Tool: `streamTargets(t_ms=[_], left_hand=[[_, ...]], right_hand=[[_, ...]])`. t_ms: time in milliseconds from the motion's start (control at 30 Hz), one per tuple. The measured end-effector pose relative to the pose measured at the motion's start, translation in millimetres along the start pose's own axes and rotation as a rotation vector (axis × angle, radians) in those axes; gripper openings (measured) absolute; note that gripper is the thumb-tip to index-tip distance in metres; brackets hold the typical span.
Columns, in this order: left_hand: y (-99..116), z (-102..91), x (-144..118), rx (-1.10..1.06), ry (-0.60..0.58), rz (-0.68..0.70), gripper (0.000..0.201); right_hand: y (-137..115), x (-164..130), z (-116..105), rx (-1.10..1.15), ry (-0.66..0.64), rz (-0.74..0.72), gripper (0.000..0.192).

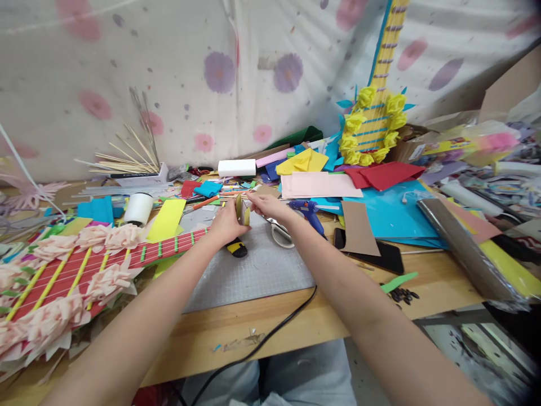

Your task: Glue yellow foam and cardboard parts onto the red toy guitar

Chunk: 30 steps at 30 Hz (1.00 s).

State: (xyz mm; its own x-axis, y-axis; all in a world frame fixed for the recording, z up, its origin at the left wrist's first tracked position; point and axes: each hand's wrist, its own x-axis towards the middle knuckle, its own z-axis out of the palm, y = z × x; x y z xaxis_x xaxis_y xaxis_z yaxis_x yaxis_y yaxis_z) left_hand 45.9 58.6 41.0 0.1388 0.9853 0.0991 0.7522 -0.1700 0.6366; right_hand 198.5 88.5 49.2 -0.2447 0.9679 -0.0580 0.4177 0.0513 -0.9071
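Both arms reach fwd over the wooden bench (262, 327). Left hand (226, 224) and right hand (267, 206) meet above the far edge of a grey cutting mat (253, 270), w/ a small yellow-and-tan card piece (242, 212) between them. Left fingers curl closed round the near/left side of the piece; right fingers pinch its top edge from the right. Piece stands roughly upright, held just above the mat.

Just below the left hand, a yellow-black utility knife (236, 247) lies on the mat. Scissors (279, 231) sit under the right wrist, partly hidden. Blue glue gun (308, 210) lies just right of the right hand, near a brown card sheet (359, 228) and a black phone (380, 256).

Left of the mat: red paper guitar (84, 270) w/ pink paper flowers, its neck pointing toward the left hand. Far right, a yellow paper guitar (376, 113) leans upright against the floral cloth backdrop (190, 73). White tape roll (138, 208) and a bundle of wooden skewers (122, 160) are at far left. A black cable (270, 335) runs across the near bench edge.
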Motion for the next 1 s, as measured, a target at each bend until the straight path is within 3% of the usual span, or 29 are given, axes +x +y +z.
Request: streamTargets(t_ms=[133,233,500,1000], left_hand=[[-3.0,2.0,0.8,0.071,-0.019,0.055,0.064],[-4.0,2.7,1.1,0.080,-0.015,0.063,0.063],[-2.7,3.0,0.6,0.072,-0.030,0.042,0.061],[1.3,2.6,1.7,0.121,-0.050,-0.007,0.059]], right_hand=[[27.9,-8.9,16.4,0.227,0.170,-0.023,0.035],[41.4,-14.0,28.6,0.368,0.222,-0.080,0.031],[44.3,-24.1,38.4,0.564,0.033,-0.286,0.047],[47.0,-31.7,39.8,0.680,-0.077,-0.273,0.044]])
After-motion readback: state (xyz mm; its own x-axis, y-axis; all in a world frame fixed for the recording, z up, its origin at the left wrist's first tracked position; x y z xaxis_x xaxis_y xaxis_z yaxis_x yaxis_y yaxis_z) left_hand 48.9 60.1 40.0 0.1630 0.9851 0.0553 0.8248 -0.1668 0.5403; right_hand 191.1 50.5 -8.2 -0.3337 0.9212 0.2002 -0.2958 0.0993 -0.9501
